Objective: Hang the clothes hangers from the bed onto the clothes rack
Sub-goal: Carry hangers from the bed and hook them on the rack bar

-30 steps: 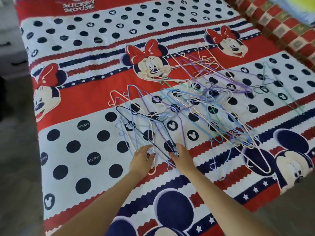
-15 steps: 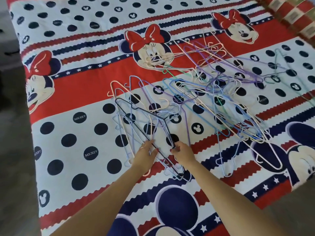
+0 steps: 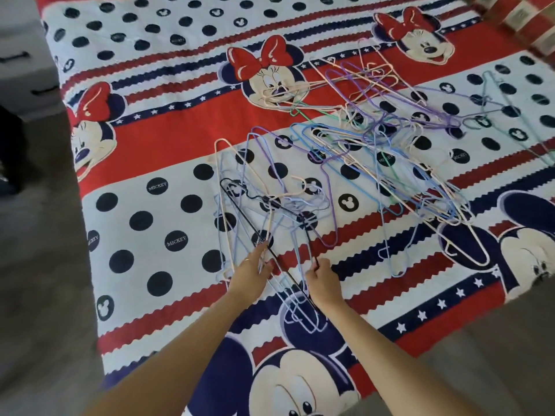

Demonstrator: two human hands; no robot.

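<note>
Where a grey floor [image 3: 39,295] borders it on the left, the bed [image 3: 156,136] carries a cartoon-mouse sheet with tangled wire hangers [image 3: 375,163] at centre and right. At the near edge the left hand [image 3: 250,273], fingers spread, presses pale hangers, while the right hand [image 3: 324,282] pinches the black hanger [image 3: 264,223]

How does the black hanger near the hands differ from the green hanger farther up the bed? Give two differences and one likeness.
1. The black hanger is dark; the green hanger is bright.
2. The black hanger is pinched by the right hand, with the left hand on it, while the green hanger lies untouched.
3. The black hanger is on top of pale blue hangers; the green hanger is partly buried.
Both are thin wire hangers on the bed.
</note>
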